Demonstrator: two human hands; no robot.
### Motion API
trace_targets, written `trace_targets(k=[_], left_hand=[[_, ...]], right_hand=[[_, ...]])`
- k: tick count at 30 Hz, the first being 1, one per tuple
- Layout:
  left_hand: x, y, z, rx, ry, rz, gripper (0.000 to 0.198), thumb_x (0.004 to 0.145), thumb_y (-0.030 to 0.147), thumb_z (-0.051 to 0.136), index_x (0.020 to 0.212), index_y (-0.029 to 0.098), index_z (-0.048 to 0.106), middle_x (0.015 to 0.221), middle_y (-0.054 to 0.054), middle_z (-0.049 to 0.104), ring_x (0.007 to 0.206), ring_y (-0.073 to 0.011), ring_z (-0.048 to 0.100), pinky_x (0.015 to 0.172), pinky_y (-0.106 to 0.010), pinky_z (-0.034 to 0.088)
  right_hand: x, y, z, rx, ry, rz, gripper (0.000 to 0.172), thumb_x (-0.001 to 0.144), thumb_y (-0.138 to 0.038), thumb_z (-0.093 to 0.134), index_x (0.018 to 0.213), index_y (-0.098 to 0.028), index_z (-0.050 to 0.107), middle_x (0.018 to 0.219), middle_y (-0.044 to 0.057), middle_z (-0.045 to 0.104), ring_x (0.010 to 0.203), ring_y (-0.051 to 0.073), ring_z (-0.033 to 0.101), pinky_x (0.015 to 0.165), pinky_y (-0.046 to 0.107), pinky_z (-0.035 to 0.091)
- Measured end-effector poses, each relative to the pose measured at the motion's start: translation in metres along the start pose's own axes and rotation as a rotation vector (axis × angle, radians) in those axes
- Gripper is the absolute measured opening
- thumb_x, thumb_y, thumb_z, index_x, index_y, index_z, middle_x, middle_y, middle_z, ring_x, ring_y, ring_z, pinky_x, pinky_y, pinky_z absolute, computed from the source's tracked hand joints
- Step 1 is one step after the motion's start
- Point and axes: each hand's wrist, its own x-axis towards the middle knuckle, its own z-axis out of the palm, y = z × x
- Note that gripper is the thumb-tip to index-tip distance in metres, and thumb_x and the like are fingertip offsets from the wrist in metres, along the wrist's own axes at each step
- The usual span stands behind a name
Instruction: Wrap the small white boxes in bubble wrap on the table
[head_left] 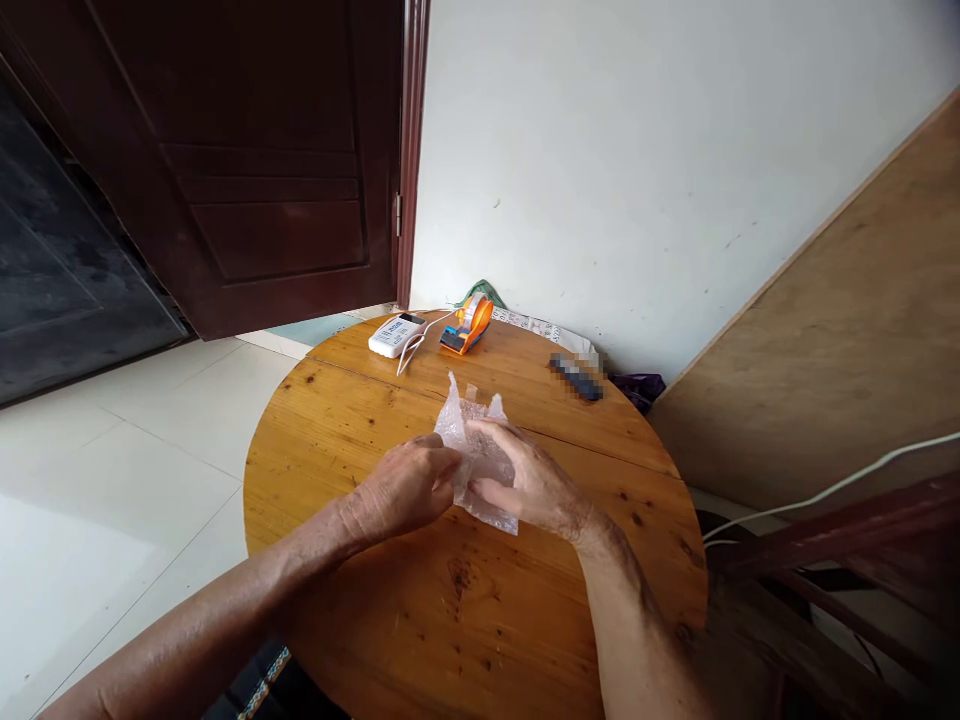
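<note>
A clear bubble wrap piece is between my hands over the middle of the round table, its upper corners sticking up. My left hand is closed, with fingertips pinching the wrap's left edge. From the right, my right hand reaches over the wrap, thumb and fingers spread apart and touching it. Its fingertips lie near the pinched edge. Whether anything is inside the wrap, I cannot tell. A small strip of clear tape shows just behind the wrap.
On the wooden table, an orange tape dispenser and a white box-shaped device with a cable stand at the back. A blurred dark object lies back right. Behind are a white wall and a dark red door.
</note>
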Motion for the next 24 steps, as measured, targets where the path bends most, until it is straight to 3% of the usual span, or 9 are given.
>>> trace_targets(k=[3,6,9,11,14,17,21,24], left_hand=[[0.0,-0.008,0.002,0.099,0.049,0.152,0.014,0.078,0.013,0.055,0.084,0.017,0.068,0.097,-0.009,0.061,0.089,-0.0219,0.057,0.079,-0.034,0.047],[0.001,-0.02,0.005,0.065,0.118,0.297,0.017,0.08,0.014,0.057,0.091,0.018,0.07,0.114,-0.012,0.061,0.102,-0.0251,0.056,0.089,-0.039,0.049],[0.0,-0.03,0.012,-0.03,0.17,0.355,0.02,0.08,0.012,0.057,0.096,0.017,0.068,0.112,-0.011,0.063,0.099,-0.0229,0.057,0.089,-0.038,0.051],[-0.002,-0.031,0.017,-0.076,0.208,0.357,0.021,0.079,0.011,0.057,0.097,0.016,0.067,0.111,-0.011,0.064,0.097,-0.0223,0.058,0.088,-0.037,0.051],[-0.005,-0.029,0.021,-0.078,0.231,0.363,0.017,0.079,0.013,0.058,0.093,0.016,0.066,0.108,-0.012,0.063,0.096,-0.0226,0.058,0.089,-0.038,0.05],[-0.008,-0.026,0.022,-0.04,0.221,0.371,0.016,0.079,0.014,0.058,0.092,0.016,0.066,0.107,-0.012,0.063,0.094,-0.022,0.058,0.088,-0.037,0.05],[-0.007,-0.026,0.024,0.041,0.232,0.377,0.017,0.08,0.016,0.059,0.094,0.018,0.068,0.107,-0.01,0.064,0.095,-0.0228,0.056,0.086,-0.038,0.048],[-0.005,-0.027,0.025,0.127,0.241,0.365,0.015,0.081,0.02,0.061,0.092,0.021,0.071,0.105,-0.008,0.066,0.094,-0.0242,0.053,0.082,-0.038,0.046]], right_hand=[[-0.005,0.002,-0.01,0.024,0.078,0.096,0.051,0.079,-0.026,0.063,0.129,-0.022,0.055,0.136,0.01,0.058,0.127,0.027,0.053,0.107,0.043,0.041],[-0.017,0.0,-0.013,-0.064,0.182,0.318,0.056,0.08,-0.038,0.064,0.132,-0.021,0.053,0.136,0.013,0.058,0.122,0.029,0.057,0.099,0.045,0.046],[-0.034,-0.004,-0.006,-0.143,0.234,0.538,0.069,0.077,-0.046,0.067,0.138,-0.019,0.048,0.132,0.017,0.06,0.101,0.029,0.066,0.086,0.043,0.051],[-0.042,-0.006,0.003,-0.12,0.235,0.616,0.072,0.078,-0.048,0.066,0.14,-0.018,0.046,0.116,0.014,0.068,0.083,0.024,0.068,0.076,0.038,0.051],[-0.046,-0.006,0.021,-0.062,0.266,0.642,0.069,0.08,-0.046,0.062,0.14,-0.015,0.046,0.086,0.006,0.071,0.071,0.021,0.065,0.067,0.032,0.048],[-0.042,-0.005,0.035,0.004,0.333,0.624,0.064,0.081,-0.039,0.057,0.137,-0.012,0.047,0.068,-0.001,0.063,0.062,0.019,0.059,0.06,0.029,0.043],[-0.035,-0.01,0.039,0.132,0.416,0.538,0.055,0.082,-0.036,0.053,0.131,-0.011,0.051,0.059,-0.006,0.05,0.054,0.015,0.048,0.055,0.027,0.04],[-0.027,-0.016,0.04,0.17,0.47,0.456,0.049,0.083,-0.037,0.054,0.125,-0.012,0.056,0.06,-0.006,0.051,0.055,0.014,0.048,0.056,0.026,0.041]])
